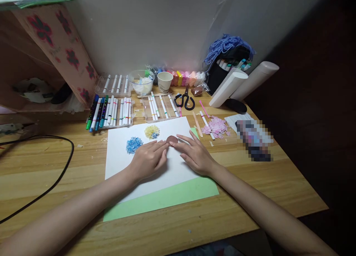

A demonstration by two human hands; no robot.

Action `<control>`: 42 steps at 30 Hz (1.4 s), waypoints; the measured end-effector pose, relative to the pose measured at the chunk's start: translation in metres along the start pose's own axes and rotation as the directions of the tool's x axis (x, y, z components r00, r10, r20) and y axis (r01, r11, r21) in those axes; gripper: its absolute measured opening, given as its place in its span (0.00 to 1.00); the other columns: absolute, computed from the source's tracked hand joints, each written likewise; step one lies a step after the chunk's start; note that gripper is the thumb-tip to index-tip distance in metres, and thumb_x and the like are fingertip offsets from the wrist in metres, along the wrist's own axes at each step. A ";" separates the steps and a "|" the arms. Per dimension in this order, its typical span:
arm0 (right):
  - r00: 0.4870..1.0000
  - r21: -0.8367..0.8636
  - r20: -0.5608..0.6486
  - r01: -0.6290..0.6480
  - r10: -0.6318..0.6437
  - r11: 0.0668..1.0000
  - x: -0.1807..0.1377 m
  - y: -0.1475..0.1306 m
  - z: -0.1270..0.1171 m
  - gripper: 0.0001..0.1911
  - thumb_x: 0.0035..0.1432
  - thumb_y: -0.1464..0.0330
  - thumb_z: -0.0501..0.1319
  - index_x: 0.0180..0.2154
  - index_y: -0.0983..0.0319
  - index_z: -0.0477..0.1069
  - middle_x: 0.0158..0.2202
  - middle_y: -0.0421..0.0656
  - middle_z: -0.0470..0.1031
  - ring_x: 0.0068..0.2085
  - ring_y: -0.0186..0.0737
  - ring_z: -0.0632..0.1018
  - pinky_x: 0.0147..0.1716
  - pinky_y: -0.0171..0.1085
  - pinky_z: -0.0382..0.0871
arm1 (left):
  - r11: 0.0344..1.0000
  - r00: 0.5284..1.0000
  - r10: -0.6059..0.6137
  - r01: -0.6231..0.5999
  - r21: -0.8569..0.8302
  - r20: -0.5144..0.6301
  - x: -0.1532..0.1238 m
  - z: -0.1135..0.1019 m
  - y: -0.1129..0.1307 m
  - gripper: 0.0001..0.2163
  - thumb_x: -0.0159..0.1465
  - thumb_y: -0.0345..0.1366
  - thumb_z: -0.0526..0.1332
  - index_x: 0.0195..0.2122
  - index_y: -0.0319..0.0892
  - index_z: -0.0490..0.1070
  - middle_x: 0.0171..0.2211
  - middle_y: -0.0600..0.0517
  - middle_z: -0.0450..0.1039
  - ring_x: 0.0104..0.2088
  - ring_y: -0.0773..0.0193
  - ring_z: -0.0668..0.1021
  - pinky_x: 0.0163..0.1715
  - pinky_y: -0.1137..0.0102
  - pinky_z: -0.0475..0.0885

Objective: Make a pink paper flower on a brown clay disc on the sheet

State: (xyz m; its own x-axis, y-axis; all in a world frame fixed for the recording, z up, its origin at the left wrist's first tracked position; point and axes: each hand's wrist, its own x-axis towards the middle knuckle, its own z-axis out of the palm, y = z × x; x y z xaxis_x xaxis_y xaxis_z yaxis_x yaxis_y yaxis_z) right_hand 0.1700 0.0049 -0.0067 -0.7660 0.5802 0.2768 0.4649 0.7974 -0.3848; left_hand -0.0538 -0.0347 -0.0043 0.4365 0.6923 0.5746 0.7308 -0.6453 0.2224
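A flat brown disc (pixel 172 138), which looks like modelling clay, lies on a white sheet of paper (pixel 158 185). My left hand (pixel 148 157) reaches it from the left, fingers stretched out and held close together, tips at its edge. On the other side my right hand (pixel 197 154) has its fingers spread, with the index fingertip touching the disc's lower edge. Left of the disc, a round cluster of blue shreds (pixel 134 145) and a yellow one (pixel 151 132) with a blue patch sit on the paper. Green paper (pixel 167 199) shows beneath the white sheet.
Marker trays (pixel 129 124), scissors (pixel 185 100), a paper cup (pixel 165 81) and a clear bowl (pixel 141 83) stand behind. Pink shreds (pixel 218 127) and a wooden stick (pixel 197 124) lie right. White bottles (pixel 230 87) lean there; a black cable (pixel 69 163) crosses the left.
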 end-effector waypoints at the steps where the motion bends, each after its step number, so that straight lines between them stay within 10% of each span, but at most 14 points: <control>1: 1.000 -0.004 -0.006 0.017 -0.017 1.000 0.000 0.000 0.000 0.22 0.66 0.65 0.48 0.60 0.57 0.57 0.58 0.43 0.69 0.64 0.42 0.61 0.66 0.59 0.41 | 1.000 1.000 -0.003 0.003 0.001 -0.001 0.000 0.000 0.000 0.13 0.64 0.29 0.53 0.44 0.39 0.75 0.42 0.47 0.80 0.42 0.59 0.81 0.45 0.62 0.79; 18: 0.990 -0.090 -0.135 -0.056 0.044 0.994 -0.004 -0.002 0.004 0.19 0.65 0.71 0.48 0.55 0.61 0.64 0.50 0.46 0.76 0.56 0.43 0.72 0.65 0.59 0.49 | 0.999 0.958 -0.033 0.039 -0.015 0.285 0.004 0.001 0.004 0.20 0.66 0.37 0.51 0.55 0.33 0.68 0.55 0.41 0.69 0.57 0.52 0.71 0.56 0.56 0.69; 27: 0.995 -0.042 0.055 -0.086 0.089 0.995 0.003 0.000 0.005 0.28 0.66 0.60 0.49 0.64 0.57 0.46 0.64 0.46 0.61 0.67 0.46 0.55 0.64 0.62 0.46 | 0.995 0.975 0.094 -0.098 0.010 0.202 0.000 0.000 0.008 0.20 0.66 0.35 0.52 0.57 0.32 0.65 0.57 0.39 0.68 0.57 0.54 0.71 0.55 0.58 0.70; 34: 0.989 0.248 -0.051 -0.123 0.140 0.961 0.001 0.003 0.001 0.25 0.65 0.73 0.45 0.62 0.57 0.49 0.62 0.46 0.62 0.66 0.43 0.58 0.62 0.55 0.57 | 0.991 0.932 0.130 -0.121 -0.049 0.338 0.003 0.006 0.013 0.22 0.67 0.38 0.50 0.57 0.29 0.64 0.57 0.35 0.65 0.60 0.51 0.68 0.58 0.54 0.66; 42: 0.991 0.088 0.058 -0.125 0.121 0.988 0.002 0.002 0.004 0.28 0.64 0.72 0.48 0.64 0.57 0.46 0.65 0.43 0.58 0.68 0.43 0.52 0.66 0.56 0.49 | 0.989 0.941 0.147 -0.138 -0.052 0.305 0.003 0.002 0.011 0.20 0.66 0.36 0.51 0.55 0.30 0.67 0.56 0.38 0.68 0.57 0.52 0.71 0.57 0.57 0.69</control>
State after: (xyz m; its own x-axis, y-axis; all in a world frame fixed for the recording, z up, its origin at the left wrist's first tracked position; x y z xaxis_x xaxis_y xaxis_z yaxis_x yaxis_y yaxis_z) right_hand 0.1675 0.0066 -0.0103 -0.7290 0.6614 0.1765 0.5162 0.7005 -0.4928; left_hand -0.0428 -0.0392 -0.0016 0.6783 0.6548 0.3334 0.6352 -0.7506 0.1820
